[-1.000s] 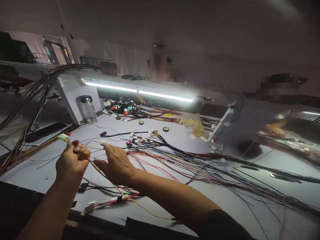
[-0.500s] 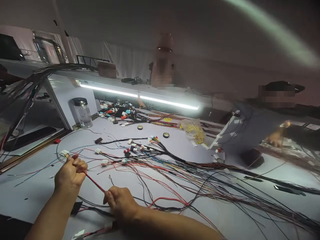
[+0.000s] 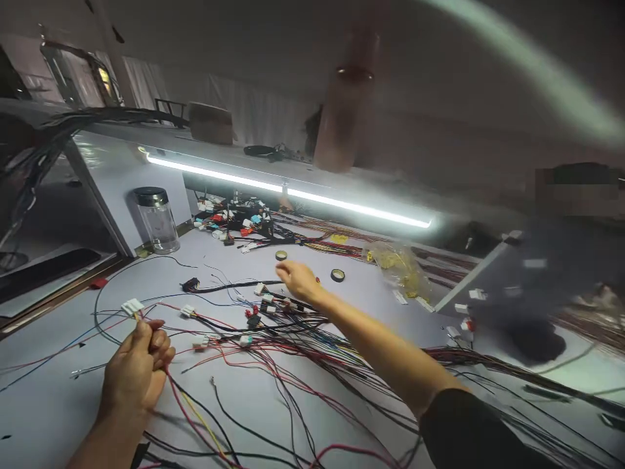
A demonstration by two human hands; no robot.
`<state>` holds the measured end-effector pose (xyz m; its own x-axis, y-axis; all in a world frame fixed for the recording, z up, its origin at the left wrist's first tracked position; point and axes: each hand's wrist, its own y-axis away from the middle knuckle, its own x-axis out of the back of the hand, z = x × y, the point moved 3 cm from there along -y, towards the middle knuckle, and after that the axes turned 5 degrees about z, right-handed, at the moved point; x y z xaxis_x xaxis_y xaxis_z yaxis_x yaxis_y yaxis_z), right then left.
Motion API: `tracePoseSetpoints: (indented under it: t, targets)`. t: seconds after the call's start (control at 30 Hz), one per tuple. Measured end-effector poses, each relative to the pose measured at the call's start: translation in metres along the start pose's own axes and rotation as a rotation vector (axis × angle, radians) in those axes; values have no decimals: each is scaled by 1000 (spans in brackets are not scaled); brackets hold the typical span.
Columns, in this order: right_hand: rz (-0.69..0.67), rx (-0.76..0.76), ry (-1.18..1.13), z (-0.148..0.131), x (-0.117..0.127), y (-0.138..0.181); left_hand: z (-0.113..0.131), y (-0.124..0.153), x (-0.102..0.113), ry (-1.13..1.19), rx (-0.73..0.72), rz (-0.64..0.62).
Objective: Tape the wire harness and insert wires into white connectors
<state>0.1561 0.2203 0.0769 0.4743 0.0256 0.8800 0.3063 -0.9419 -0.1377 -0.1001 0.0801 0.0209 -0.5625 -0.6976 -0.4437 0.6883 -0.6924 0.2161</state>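
At the lower left, my left hand (image 3: 139,361) is closed round a bundle of thin wires (image 3: 193,407), coloured red, yellow and black. A white connector (image 3: 133,307) sits on the wires just above its fingers. My right hand (image 3: 299,279) is stretched out over the middle of the table, its fingers loosely bent with nothing visible in them. Right behind its fingertips lies a small roll of tape (image 3: 281,256); whether they touch I cannot tell. Another tape roll (image 3: 337,275) lies to the right of that hand.
Wiring harnesses with connectors (image 3: 254,319) spread across the table under my right arm. A glass bottle (image 3: 157,221) stands at the back left. A bag of yellow parts (image 3: 398,270) lies back right, below a light tube (image 3: 351,206). A blurred person (image 3: 541,273) is at the right.
My right hand has let go of the red wires near my left hand and moved up and away to the tape roll. My left hand stays closed on the wires.
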Motion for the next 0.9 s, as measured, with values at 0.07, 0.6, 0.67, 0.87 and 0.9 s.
tracePoseSetpoints:
  t: [0.07, 0.6, 0.67, 0.87, 0.9]
  targets:
    - [14, -34, 69, 19, -5, -44, -4, 2, -2, -19, 16, -22]
    - [17, 127, -3, 4, -30, -65, -4, 4, 0, 12, 21, -72]
    - [-8, 252, -225, -17, -21, -25, -2, 7, -1, 32, 21, -110]
    - [-225, 454, -285, -64, -43, 109, 4, 16, -5, 64, 11, -231]
    - [-234, 491, -160, -67, -50, 124, 5, 17, -6, 67, 10, -238]
